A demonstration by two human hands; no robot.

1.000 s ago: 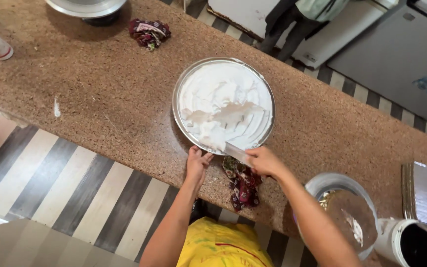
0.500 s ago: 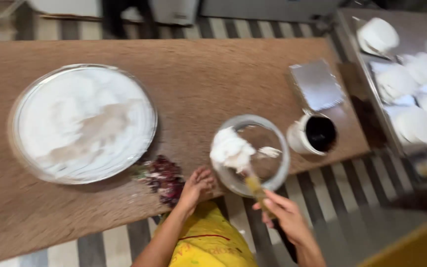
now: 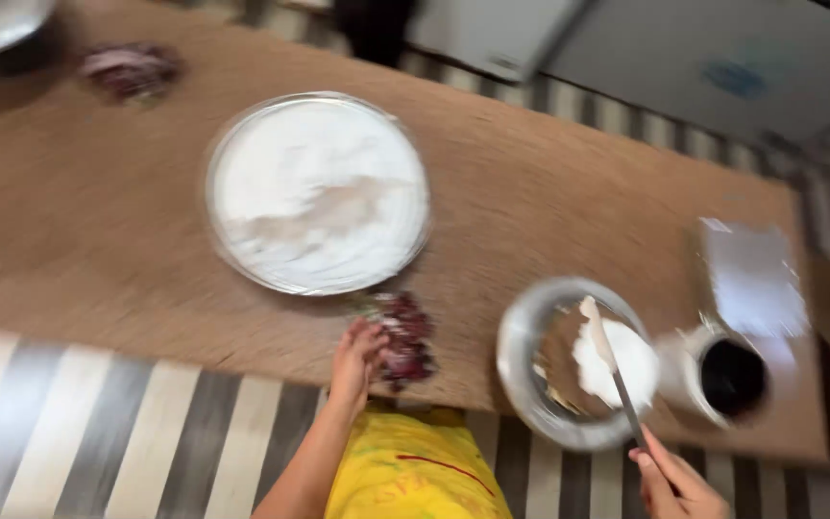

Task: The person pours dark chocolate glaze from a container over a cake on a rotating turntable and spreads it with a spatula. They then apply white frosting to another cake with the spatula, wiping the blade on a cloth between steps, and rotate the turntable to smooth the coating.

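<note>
Spatula (image 3: 615, 370): right hand (image 3: 676, 485) closed round its handle, cream-loaded blade over the metal bowl (image 3: 530, 380), well right of the frosted round tray (image 3: 317, 192). Left hand (image 3: 355, 358) rests loosely open against a dark-red cloth (image 3: 403, 336) just left of the bowl, grip unclear through blur. Keep the blade level so the cream doesn't drop.

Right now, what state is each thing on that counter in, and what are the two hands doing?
Round tray: flat on the counter, spread with white cream, a thin brownish patch mid-surface.
Metal bowl: upright, a lump of white cream inside.
Spatula: tip in the bowl, cream on it.
Right hand: fingers closed on the spatula handle.
Left hand: resting on the dark red cloth.
Dark cup: upright, open.
</note>
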